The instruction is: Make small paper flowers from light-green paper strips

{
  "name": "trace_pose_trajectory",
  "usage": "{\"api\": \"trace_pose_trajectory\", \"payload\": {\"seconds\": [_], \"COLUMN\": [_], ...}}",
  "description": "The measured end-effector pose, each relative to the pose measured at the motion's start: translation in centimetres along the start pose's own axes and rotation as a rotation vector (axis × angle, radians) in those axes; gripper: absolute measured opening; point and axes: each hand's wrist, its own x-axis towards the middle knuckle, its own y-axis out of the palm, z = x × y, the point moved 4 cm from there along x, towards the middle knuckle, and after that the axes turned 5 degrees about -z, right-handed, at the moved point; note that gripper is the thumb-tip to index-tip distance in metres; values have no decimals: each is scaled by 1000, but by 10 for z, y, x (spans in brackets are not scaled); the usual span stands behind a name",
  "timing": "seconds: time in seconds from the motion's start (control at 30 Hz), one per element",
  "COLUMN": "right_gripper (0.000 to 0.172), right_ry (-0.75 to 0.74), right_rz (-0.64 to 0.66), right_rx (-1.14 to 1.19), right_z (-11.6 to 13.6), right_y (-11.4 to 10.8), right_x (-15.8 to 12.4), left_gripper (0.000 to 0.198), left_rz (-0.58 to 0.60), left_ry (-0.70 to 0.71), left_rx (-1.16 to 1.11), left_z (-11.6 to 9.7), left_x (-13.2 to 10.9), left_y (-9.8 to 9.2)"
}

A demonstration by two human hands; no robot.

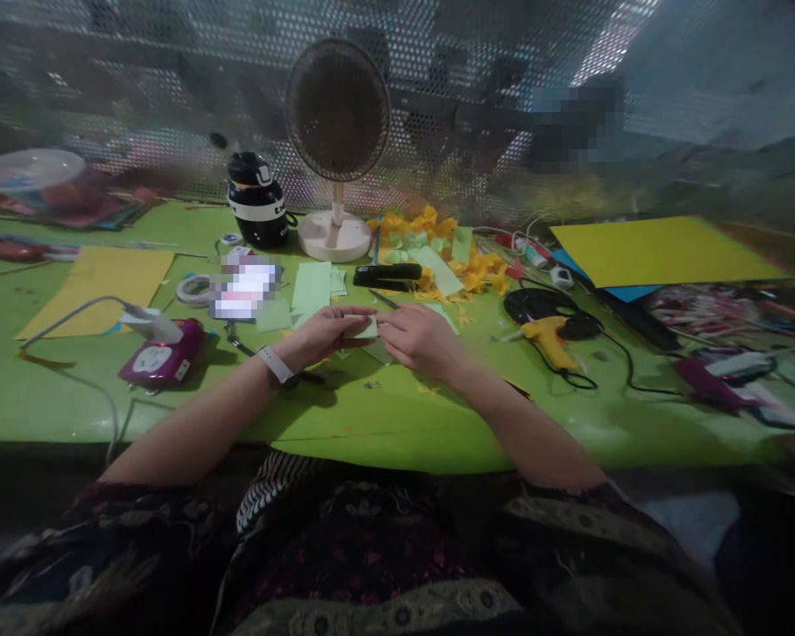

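Note:
My left hand (328,332), with a pale watch strap on the wrist, pinches a small pale green paper slip (366,329) between thumb and fingers. At the slip's right end, the fingers of my right hand (422,340) are closed on it. A thin dark stick-like tool (382,299) juts out by the right fingertips; whether that hand holds it I cannot tell. Just beyond the hands lie pale green paper sheets (312,287) and a black stapler (388,275). Orange-yellow paper petals (487,272) are heaped behind the stapler, with green pieces among them.
A fan (336,237) and a black flask (260,208) stand at the back. To the left are a phone (245,290), a tape roll (195,290) and a purple power strip (162,355). A yellow glue gun (551,343), its cord, and yellow sheets (666,250) lie right.

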Motion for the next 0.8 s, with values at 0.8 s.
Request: {"api": "trace_pose_trajectory", "payload": {"seconds": [0.8], "right_gripper": [6], "right_ry": [391], "right_rz": [-429], "right_rx": [567], "right_z": [-13], "right_y": [-2], "right_x": [-6], "left_gripper": [30], "left_rz": [228], "left_ry": [96], "left_rx": [-105], "left_z": [-7], "left_x": [-7], "left_y": [12]}}
